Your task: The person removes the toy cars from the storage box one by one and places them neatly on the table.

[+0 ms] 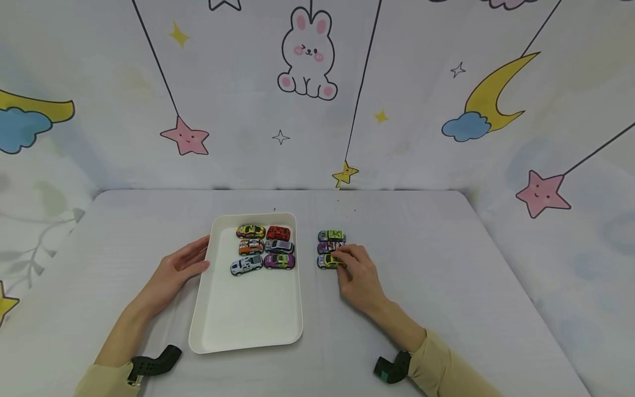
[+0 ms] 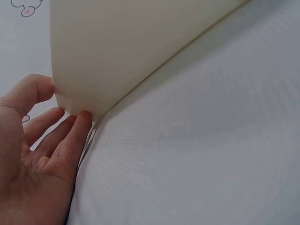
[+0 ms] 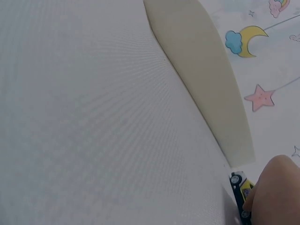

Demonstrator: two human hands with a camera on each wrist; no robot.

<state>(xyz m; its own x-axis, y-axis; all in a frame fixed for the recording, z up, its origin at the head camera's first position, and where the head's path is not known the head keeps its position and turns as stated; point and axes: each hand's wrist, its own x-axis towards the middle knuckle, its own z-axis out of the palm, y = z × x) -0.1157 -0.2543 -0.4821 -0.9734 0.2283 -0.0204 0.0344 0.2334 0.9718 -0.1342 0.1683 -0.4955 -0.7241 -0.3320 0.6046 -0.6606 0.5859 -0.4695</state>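
My left hand (image 1: 173, 273) touches the left side of a white tray (image 1: 245, 320), fingers fairly straight. In the left wrist view its fingertips and thumb meet the tray's outer wall (image 2: 117, 42). Inside the tray's upper part sit several toy cars, among them a red toy car (image 1: 279, 233), a purple toy car (image 1: 279, 261) and a white toy car (image 1: 246, 265). Right of the tray, my right hand (image 1: 361, 278) pinches the right end of a yellow toy car (image 1: 325, 262), partly covered by fingers. Behind it are a purple-and-white toy car (image 1: 325, 247) and a green toy car (image 1: 331, 236).
The tray and loose cars stand on a table with a white cloth (image 1: 446, 264). A patterned backdrop (image 1: 238, 99) rises behind the table's far edge. Dark cameras sit on the left wrist (image 1: 156, 363) and right wrist (image 1: 393, 368).
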